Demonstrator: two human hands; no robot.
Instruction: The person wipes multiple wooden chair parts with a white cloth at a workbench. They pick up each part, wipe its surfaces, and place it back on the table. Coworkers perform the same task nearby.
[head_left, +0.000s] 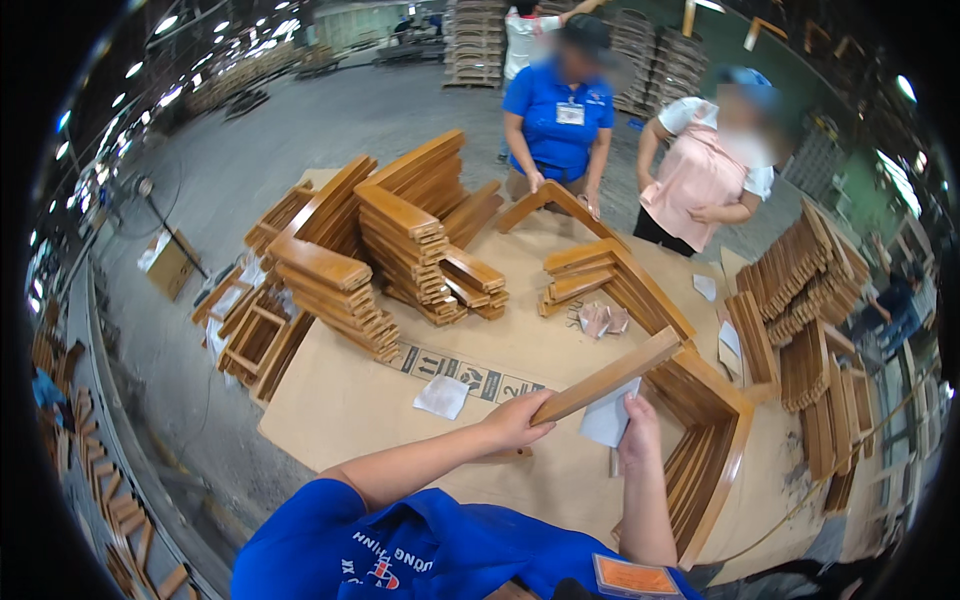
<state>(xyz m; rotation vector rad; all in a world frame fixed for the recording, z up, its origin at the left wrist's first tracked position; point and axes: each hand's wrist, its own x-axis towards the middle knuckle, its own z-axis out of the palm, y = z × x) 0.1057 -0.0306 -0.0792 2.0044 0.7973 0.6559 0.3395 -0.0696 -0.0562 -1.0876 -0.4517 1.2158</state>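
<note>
My left hand (520,420) is closed around the near end of a brown wooden bar (612,376). The bar slants up and away to the right, above the cardboard-covered table. Between the fingers of my right hand (640,432) is a pale grey sheet (609,414), perhaps sandpaper, right by the bar's lower side. Whether the sheet touches the bar I cannot tell. A short wooden end with a hole (510,455) shows under my left wrist; its link to the bar is hidden. Angled wooden frames (735,402) lie nested beside my right hand.
Stacks of angled wooden pieces (405,215) stand at the table's far left, more (800,270) at the right. A white sheet (441,397) and a crumpled cloth (604,320) lie on the cardboard (340,410). Across the table, a person in blue (560,115) handles a frame; another person (700,175) stands alongside.
</note>
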